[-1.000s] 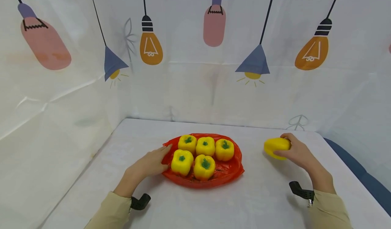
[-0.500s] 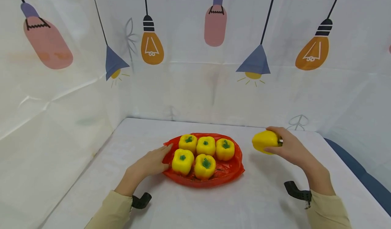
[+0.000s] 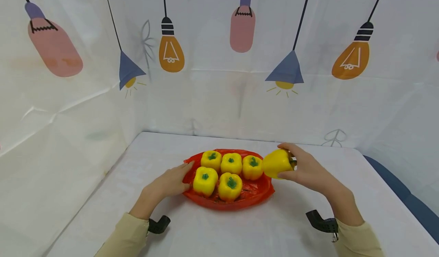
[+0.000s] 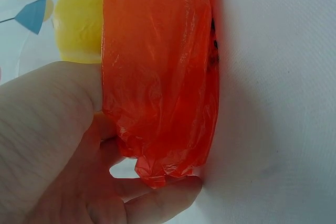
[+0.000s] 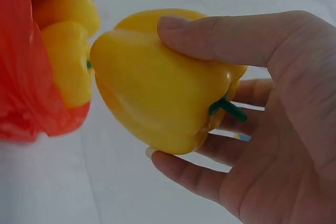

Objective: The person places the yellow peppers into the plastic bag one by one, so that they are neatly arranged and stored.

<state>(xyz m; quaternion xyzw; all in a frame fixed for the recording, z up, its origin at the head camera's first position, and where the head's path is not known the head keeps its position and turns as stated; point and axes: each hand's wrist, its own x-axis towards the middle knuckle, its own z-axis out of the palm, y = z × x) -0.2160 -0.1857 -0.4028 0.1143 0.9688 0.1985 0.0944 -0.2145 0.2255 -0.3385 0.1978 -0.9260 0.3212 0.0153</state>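
An open red plastic bag (image 3: pixel 252 200) with an oval mouth sits mid-table, holding several yellow bell peppers (image 3: pixel 229 187) with green stems. At its left end my left hand (image 3: pixel 171 181) grips the edge; in the left wrist view the thumb goes in behind the red plastic (image 4: pixel 157 66) and the fingers lie at its crumpled end. My right hand (image 3: pixel 305 169) holds another yellow bell pepper (image 3: pixel 275 163) on its side at the bag's right rim, stem toward the palm. The right wrist view shows the thumb on top of this pepper (image 5: pixel 157 87) and fingers around its other side.
A white-covered table (image 3: pixel 192 234) lies under everything. Behind it hangs a white sheet (image 3: pixel 219 101) printed with lamps and bulbs, and another side of it closes off the left. A dark blue curved thing (image 3: pixel 404 192) shows beyond the table's right edge.
My right hand has lifted the bell pepper and carried it left, from the table's right side to the bag's right rim. The left hand stays at the bag's left end.
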